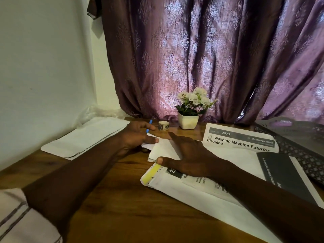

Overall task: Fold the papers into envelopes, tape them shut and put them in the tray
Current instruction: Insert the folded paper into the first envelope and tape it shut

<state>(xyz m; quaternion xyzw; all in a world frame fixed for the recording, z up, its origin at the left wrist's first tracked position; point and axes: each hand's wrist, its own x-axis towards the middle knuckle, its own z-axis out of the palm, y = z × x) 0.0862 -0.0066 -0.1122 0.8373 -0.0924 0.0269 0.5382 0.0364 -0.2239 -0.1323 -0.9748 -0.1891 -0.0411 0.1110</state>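
Tray [298, 155] partly beyond right edge

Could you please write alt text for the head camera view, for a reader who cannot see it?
A right hand presses a folded paper flat on a table while the left hand touches its edge. Beyond lie a tape roll, a flower pot, printed sheets and a tray.

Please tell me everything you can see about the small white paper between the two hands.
The small white paper is plain, folded into layers, and lies flat on the wooden table. The left hand touches its left corner; the right hand lies flat over its right part, thumb at the near edge.
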